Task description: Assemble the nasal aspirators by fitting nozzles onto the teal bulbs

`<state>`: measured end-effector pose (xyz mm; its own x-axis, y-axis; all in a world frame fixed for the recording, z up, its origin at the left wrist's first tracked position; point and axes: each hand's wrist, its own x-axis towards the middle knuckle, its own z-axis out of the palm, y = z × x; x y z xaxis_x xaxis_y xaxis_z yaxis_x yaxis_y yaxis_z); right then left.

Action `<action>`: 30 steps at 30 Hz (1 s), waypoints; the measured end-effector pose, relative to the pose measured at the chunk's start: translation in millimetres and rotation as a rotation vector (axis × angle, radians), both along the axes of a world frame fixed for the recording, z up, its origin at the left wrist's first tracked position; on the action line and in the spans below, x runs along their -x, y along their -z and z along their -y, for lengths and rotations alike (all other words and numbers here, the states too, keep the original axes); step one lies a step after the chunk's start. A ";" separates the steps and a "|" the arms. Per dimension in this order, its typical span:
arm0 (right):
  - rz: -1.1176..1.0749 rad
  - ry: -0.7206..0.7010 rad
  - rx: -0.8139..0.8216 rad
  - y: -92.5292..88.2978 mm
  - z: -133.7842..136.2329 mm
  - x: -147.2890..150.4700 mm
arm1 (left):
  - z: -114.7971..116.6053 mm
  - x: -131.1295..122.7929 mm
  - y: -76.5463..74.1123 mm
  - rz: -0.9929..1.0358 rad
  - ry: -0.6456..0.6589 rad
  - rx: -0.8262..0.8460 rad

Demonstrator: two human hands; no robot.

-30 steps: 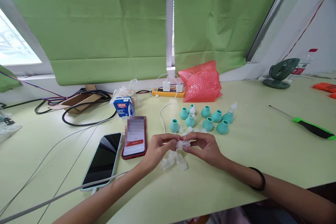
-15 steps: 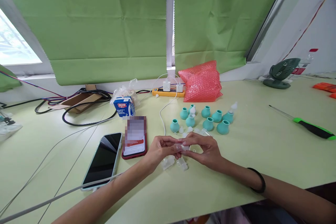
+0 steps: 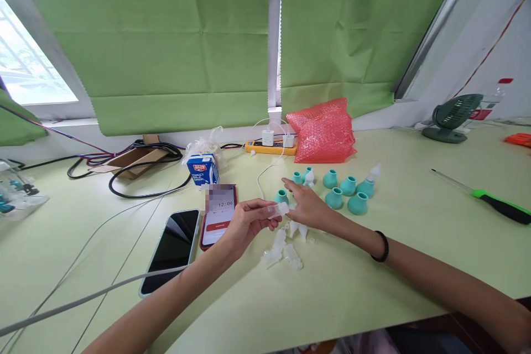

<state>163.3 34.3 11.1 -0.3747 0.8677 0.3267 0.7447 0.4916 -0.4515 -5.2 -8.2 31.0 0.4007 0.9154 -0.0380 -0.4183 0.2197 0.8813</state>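
Note:
My left hand [image 3: 254, 221] is closed, pinching a small translucent plastic tube [image 3: 279, 209] between thumb and fingers. Just right of it my right hand [image 3: 309, 204] stretches forward with its fingers apart, close to the teal rubber bulbs. One teal bulb [image 3: 281, 197] stands beyond the held tube, and several others, such as this bulb [image 3: 357, 203], stand to the right. A bulb [image 3: 365, 188] at the far right carries a white tip [image 3: 375, 171]. Below my hands lie loose translucent tubes [image 3: 293, 256] and white conical tips [image 3: 298, 229]. My right palm partly hides the middle of the group.
Two phones, a dark-screened one [image 3: 172, 246] and a lit one [image 3: 219, 213], lie left of my hands. Behind stand a milk carton [image 3: 203, 170], a power strip [image 3: 269, 147] and a red bubble-wrap bag [image 3: 321, 133]. A screwdriver [image 3: 498, 202] and a fan [image 3: 452, 116] are at right.
My right hand has let go of the translucent tube and moved forward toward the teal bulbs, its fingers opening. My left hand still holds the tube. The view has shifted slightly.

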 end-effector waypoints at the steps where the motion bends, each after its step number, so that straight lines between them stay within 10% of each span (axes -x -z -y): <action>1: 0.042 0.004 0.022 0.9 -2.5 1.4 | 0.3 0.3 -0.3 0.017 0.009 0.002; 13: -0.256 -0.108 -0.125 -8.2 26.7 -11.4 | -1.7 0.0 1.2 -0.023 -0.049 0.002; 30: -0.079 -0.174 -0.343 21.6 54.4 -22.2 | 9.6 -8.0 8.1 -0.407 0.118 -0.234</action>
